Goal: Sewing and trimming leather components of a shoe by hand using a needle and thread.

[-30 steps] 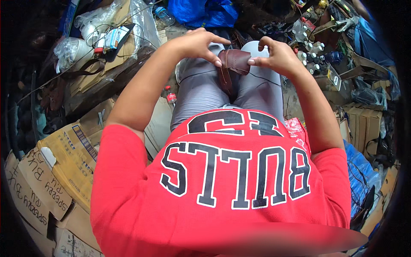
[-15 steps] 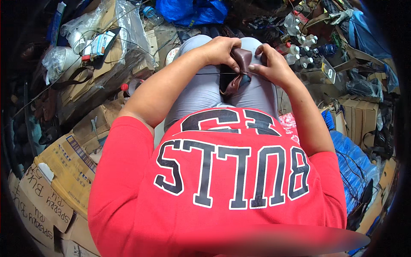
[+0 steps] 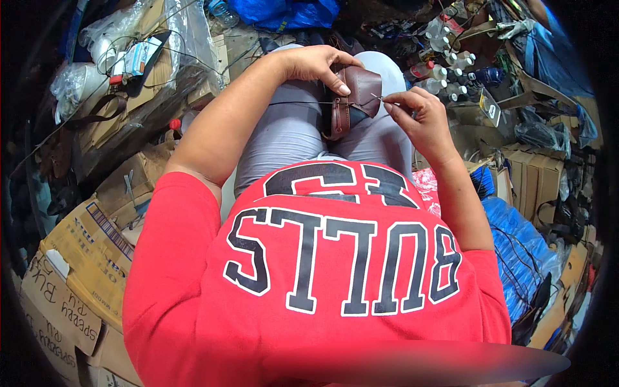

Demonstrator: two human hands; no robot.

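Note:
A brown leather shoe [image 3: 362, 84] lies across my lap, its dark opening toward my body. My left hand [image 3: 317, 67] is closed on its left side, thumb pressing the leather near a seam and the other fingers partly hidden behind. My right hand [image 3: 422, 119], just right of the shoe, pinches a thin pale needle [image 3: 376, 97] whose tip points at the leather. A dark thread [image 3: 293, 102] stretches over my left thigh to the shoe. Whether the needle touches the leather is too small to tell.
Cardboard pieces [image 3: 90, 251] and a clear plastic bag [image 3: 187, 39] lie at the left. Several small bottles [image 3: 445, 77] stand at the far right, near a blue plastic sheet [image 3: 516, 251] lower down. Blue plastic [image 3: 284, 13] lies beyond my knees.
The shoe has been turned and opened out, showing more of its side. My right hand has drawn back slightly to the right and down, with the needle now visible in its fingers.

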